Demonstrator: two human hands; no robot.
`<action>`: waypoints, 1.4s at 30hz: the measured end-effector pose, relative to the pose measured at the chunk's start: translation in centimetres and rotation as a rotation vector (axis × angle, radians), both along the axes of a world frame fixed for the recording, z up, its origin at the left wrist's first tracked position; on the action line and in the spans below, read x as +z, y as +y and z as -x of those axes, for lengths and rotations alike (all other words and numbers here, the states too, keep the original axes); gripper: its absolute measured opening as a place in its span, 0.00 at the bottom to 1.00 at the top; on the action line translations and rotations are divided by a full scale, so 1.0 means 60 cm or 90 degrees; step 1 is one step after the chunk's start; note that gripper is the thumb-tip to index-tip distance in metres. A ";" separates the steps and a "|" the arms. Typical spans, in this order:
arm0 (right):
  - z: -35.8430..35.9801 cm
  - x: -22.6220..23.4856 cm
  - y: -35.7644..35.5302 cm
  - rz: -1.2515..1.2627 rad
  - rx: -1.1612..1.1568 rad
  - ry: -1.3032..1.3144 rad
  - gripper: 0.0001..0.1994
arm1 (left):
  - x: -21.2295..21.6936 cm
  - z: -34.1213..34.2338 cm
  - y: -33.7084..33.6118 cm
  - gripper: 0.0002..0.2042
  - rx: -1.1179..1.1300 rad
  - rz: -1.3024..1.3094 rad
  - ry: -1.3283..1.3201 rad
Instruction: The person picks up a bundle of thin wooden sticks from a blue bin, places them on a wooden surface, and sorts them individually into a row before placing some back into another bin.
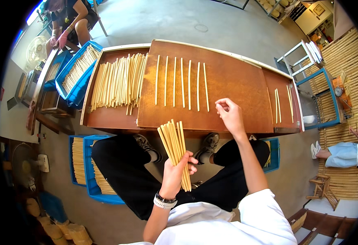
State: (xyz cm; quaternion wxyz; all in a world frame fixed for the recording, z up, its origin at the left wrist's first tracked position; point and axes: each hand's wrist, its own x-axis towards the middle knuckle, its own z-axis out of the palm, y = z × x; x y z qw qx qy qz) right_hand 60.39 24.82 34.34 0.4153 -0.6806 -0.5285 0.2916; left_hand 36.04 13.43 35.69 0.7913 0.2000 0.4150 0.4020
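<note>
My left hand [175, 173] is closed round a bundle of thin pale wooden sticks [174, 147], held upright and slightly fanned above my lap. My right hand [230, 114] hovers over the right half of the brown wooden board [236, 85]. Its fingers are loosely curled, a little apart, and no stick shows in them. To its left, several single sticks [190, 85] lie in a spaced row, roughly parallel. The nearest to that hand is the rightmost stick [206, 87], which it does not touch.
A dense pile of sticks [117, 81] fills the table's left section; a few sticks [290, 104] lie at its right end. Blue crates [79, 98] of sticks stand left of the table and beside my legs. One person [75, 20] sits at far left, another [344, 153] at right.
</note>
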 end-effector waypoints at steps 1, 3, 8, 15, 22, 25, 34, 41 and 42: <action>0.035 -0.002 -0.006 -0.035 0.000 0.060 0.05 | 0.001 0.008 0.000 0.10 0.011 -0.001 -0.007; 0.106 0.013 -0.049 0.038 0.075 0.220 0.06 | 0.008 0.016 0.003 0.09 0.017 0.002 0.003; 0.207 0.050 -0.144 0.151 0.143 0.406 0.07 | 0.003 0.032 0.019 0.09 -0.007 -0.023 -0.024; 0.186 0.067 -0.143 0.108 0.062 0.303 0.09 | 0.002 0.033 0.002 0.13 -0.032 0.015 -0.048; 0.014 0.060 0.051 -0.029 -0.042 0.086 0.08 | -0.014 0.049 0.000 0.09 -0.024 0.006 -0.063; -0.039 0.003 0.138 0.023 -0.052 -0.006 0.08 | -0.012 0.058 0.001 0.09 -0.017 -0.002 -0.074; -0.058 -0.082 0.228 -0.006 -0.087 -0.253 0.08 | -0.025 0.088 0.004 0.10 0.010 -0.012 -0.077; -0.035 -0.061 0.219 0.042 -0.111 -0.247 0.09 | -0.030 0.091 0.007 0.10 0.011 -0.023 -0.092; -0.041 -0.063 0.220 0.037 -0.112 -0.250 0.09 | -0.026 0.090 0.007 0.10 0.010 -0.021 -0.094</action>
